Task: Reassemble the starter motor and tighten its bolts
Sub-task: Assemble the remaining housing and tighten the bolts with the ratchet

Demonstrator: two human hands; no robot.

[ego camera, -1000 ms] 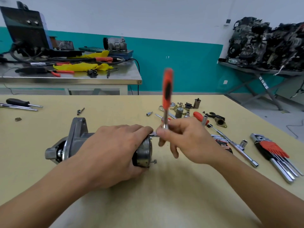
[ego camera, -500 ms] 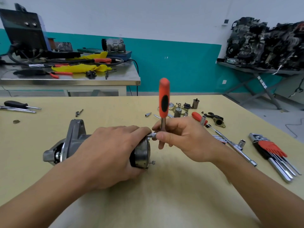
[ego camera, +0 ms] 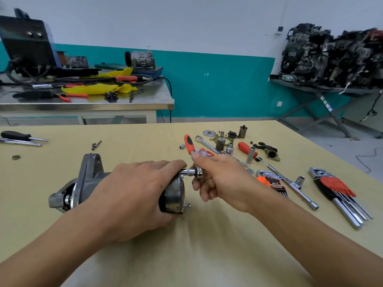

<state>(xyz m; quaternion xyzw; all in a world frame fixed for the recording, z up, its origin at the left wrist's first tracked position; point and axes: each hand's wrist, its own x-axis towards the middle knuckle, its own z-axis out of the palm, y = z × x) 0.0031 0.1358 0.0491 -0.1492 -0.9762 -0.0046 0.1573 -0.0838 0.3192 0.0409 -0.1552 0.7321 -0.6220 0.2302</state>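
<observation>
The grey starter motor [ego camera: 89, 179] lies on its side on the yellow table [ego camera: 186, 255], nose to the left. My left hand [ego camera: 132, 195] grips its body and covers the middle. The round end cap [ego camera: 175, 195] faces right, with a small bolt [ego camera: 189, 206] sticking out low. My right hand [ego camera: 219, 179] holds a ratchet wrench at its chrome head; the socket [ego camera: 190, 172] sits on the upper bolt. The orange and black handle [ego camera: 189, 144] tilts away from me, towards the back.
Loose sockets, a spanner and small motor parts [ego camera: 223, 141] lie behind my right hand. Hex key sets [ego camera: 339, 193] and a long T-wrench [ego camera: 290, 183] lie to the right. Screwdrivers [ego camera: 22, 138] rest at the far left. A steel bench [ego camera: 87, 104] stands behind.
The ratchet handle has swung from upright down and away, towards the back of the table. My left hand has kept its grip on the motor.
</observation>
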